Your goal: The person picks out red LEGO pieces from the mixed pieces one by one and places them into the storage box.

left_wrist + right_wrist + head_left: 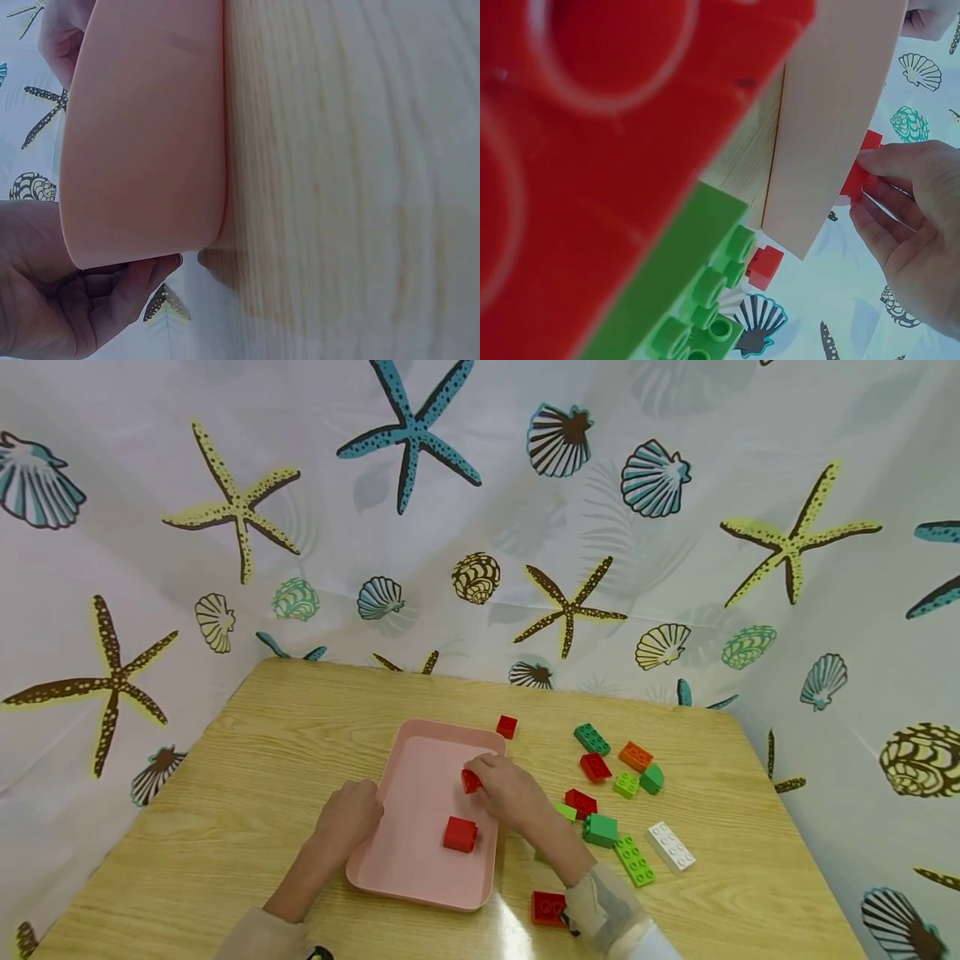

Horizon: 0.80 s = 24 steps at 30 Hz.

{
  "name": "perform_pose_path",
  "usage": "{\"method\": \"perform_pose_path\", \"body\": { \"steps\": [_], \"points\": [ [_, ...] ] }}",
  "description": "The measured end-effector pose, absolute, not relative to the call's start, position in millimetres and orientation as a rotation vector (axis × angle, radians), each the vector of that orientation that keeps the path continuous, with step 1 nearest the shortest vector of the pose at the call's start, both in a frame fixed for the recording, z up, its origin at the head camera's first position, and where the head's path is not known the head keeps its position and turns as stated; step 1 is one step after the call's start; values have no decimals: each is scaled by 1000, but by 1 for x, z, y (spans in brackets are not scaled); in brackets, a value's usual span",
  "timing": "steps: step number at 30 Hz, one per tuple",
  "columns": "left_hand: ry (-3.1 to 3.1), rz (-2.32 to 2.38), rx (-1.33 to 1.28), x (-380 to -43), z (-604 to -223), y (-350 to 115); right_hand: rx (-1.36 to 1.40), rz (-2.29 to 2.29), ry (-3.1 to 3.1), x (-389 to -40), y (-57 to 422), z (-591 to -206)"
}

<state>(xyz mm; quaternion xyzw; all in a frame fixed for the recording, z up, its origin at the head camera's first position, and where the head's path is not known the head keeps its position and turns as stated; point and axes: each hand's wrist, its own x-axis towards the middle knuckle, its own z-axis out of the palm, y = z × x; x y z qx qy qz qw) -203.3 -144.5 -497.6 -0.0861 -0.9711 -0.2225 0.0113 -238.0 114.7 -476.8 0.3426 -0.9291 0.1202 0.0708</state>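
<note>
A pink tray [416, 797] lies on the wooden table. My left hand [351, 817] grips its left side, fingers bent against the outer wall in the left wrist view. Over the right half of the tray, my right hand [512, 793] pinches a small red toy brick [470, 782] between thumb and fingers. The right wrist view shows this held brick [861, 166] at the tray's rim line, partly covered by the fingertips. Another red brick [460, 834] rests inside the tray, below the right hand.
Right of the tray lie several loose bricks: a dark green one [592, 739], an orange one [636, 757], a white one [671, 847] and a light green one [634, 861]. One red brick [507, 727] sits behind the tray, another [548, 908] near the right sleeve. Patterned cloth [480, 527] surrounds the table.
</note>
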Motion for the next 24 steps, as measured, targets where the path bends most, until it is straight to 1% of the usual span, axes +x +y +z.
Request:
{"method": "perform_pose_path", "body": {
  "steps": [16, 24],
  "points": [
    [-3048, -700, -242, -204, -499, -146, 1038, 339, -2872, -239, 112, -477],
    [-3025, -703, -273, -205, -501, -146, 1058, 306, -2879, -241, 110, -479]
  ]
}}
